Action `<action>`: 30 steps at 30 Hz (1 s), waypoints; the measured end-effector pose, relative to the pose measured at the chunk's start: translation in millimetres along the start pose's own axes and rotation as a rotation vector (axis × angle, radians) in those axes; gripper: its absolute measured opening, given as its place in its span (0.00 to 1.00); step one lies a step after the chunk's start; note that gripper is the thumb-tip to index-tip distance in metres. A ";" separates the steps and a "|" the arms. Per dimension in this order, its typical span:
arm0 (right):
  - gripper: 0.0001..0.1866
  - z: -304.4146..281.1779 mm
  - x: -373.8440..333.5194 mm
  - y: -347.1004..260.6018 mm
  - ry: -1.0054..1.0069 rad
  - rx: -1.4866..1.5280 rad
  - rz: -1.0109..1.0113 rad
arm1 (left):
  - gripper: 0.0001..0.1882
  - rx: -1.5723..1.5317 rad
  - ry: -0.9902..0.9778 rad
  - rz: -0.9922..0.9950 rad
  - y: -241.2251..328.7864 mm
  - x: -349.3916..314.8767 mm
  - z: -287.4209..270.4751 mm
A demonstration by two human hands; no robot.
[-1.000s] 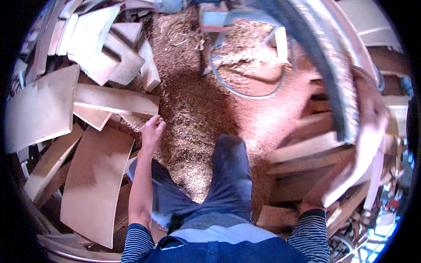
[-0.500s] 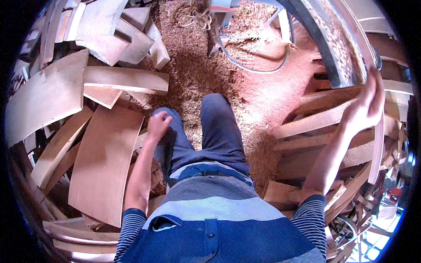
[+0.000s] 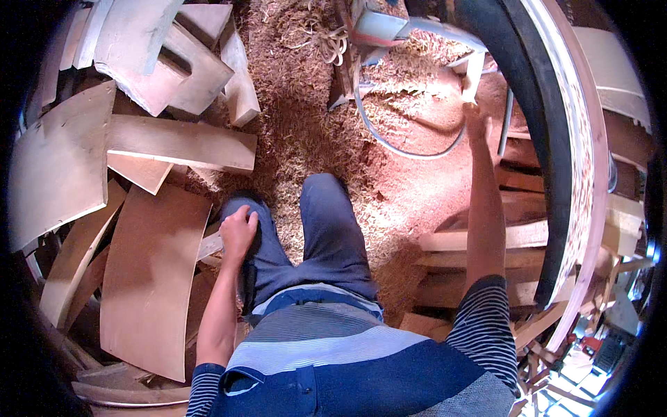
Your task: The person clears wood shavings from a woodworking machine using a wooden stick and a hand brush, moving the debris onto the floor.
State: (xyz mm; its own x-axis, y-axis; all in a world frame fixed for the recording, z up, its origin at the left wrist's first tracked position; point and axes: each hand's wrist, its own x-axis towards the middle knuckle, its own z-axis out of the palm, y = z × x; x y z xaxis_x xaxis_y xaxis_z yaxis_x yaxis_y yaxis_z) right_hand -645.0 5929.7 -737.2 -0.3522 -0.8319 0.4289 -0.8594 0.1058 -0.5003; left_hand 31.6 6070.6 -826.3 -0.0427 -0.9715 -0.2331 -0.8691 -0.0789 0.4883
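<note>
Shavings [image 3: 292,132] everywhere, so footing could slip. Right hand [image 3: 478,125] is at the pale strip [image 3: 474,76], between one and two o'clock, can't tell if gripping; left hand [image 3: 238,228], nine o'clock, looks loosely curled, palm hidden.

Uneven light where I work: a strong pinkish-white patch on the sawdust [image 3: 424,191] right of centre, darker shadow left of it, blue-white glare washing out the far lower right. My right hand [image 3: 476,124] looks soft, its fingers hard to make out; my left hand [image 3: 239,228] reads clearer. Fisheye bowing of the boards [image 3: 156,285] toward the rim, corners black.
</note>
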 end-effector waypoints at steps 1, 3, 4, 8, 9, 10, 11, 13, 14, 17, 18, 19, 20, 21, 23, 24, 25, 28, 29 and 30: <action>0.21 21.5 22.7 -27.1 -0.020 0.214 0.139 | 0.15 0.018 0.009 -0.037 -6.9 -5.1 1.0; 0.27 18.1 48.0 -0.5 0.065 -0.110 0.159 | 0.15 0.054 0.045 0.023 -6.7 -0.8 2.8; 0.31 19.4 61.0 12.2 0.102 -0.267 0.177 | 0.15 0.073 0.064 0.052 -5.6 2.0 3.2; 0.34 25.9 71.4 11.4 -0.092 -0.315 0.357 | 0.15 0.058 -0.003 -0.028 -3.0 3.5 0.6; 0.33 20.7 70.7 14.6 -0.056 -0.390 0.385 | 0.15 0.063 -0.001 -0.020 -2.8 2.8 1.3; 0.31 7.9 61.4 19.6 -0.059 -0.330 0.375 | 0.15 0.067 -0.001 -0.010 -2.5 2.6 2.7; 0.29 0.2 53.4 17.6 -0.069 -0.264 0.363 | 0.14 0.073 0.006 -0.004 -2.5 4.0 2.0; 0.27 -21.7 35.0 7.8 -0.030 -0.175 0.323 | 0.14 0.066 0.023 0.008 0.1 0.8 -3.8; 0.26 -31.7 23.5 -1.2 0.013 -0.166 0.294 | 0.14 0.055 0.030 0.015 0.5 0.2 -2.6; 0.25 -58.4 -15.1 -25.8 0.153 -0.131 0.219 | 0.15 0.058 0.036 0.032 -1.1 -0.4 -2.2; 0.25 -64.7 -21.0 -37.9 0.203 -0.113 0.191 | 0.15 0.061 0.035 0.030 -2.8 -1.2 -2.2; 0.22 -68.2 -41.9 -50.5 0.176 -0.016 0.246 | 0.15 0.065 0.035 0.028 -4.7 -2.6 -0.5; 0.20 -71.4 -61.4 -72.5 0.152 0.081 0.301 | 0.15 0.065 0.038 0.023 -6.8 -3.7 0.8; 0.18 -74.9 -81.4 -94.8 0.133 0.174 0.358 | 0.16 0.060 0.047 0.020 -7.9 -4.7 0.3; 0.16 -75.7 -129.2 -104.0 0.045 0.315 0.465 | 0.16 0.043 0.055 0.026 -6.3 -5.6 1.3; 0.17 -75.2 -153.5 -95.2 0.001 0.208 0.405 | 0.16 0.037 0.044 0.032 -2.7 -5.5 0.1; 0.19 -69.5 -170.1 -108.2 -0.073 0.230 0.474 | 0.17 0.038 0.040 0.022 -2.1 -7.8 -2.2; 0.21 -58.7 -196.2 -155.5 -0.177 0.433 0.561 | 0.18 0.033 0.037 0.025 -2.5 -11.2 -4.4; 0.22 -49.7 -198.1 -152.7 -0.171 0.415 0.510 | 0.18 0.034 0.034 0.034 -3.5 -11.5 -3.9; 0.22 -42.9 -194.5 -156.0 -0.168 0.396 0.461 | 0.18 0.028 0.033 0.040 -5.4 -12.2 -3.5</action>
State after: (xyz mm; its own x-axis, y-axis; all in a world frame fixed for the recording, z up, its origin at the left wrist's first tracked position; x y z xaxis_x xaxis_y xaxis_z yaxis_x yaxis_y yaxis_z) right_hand -458.3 6098.3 -710.3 -0.5628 -0.8266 -0.0054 -0.4190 0.2909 -0.8602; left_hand 38.5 6082.1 -823.1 -0.0616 -0.9807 -0.1855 -0.8805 -0.0341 0.4728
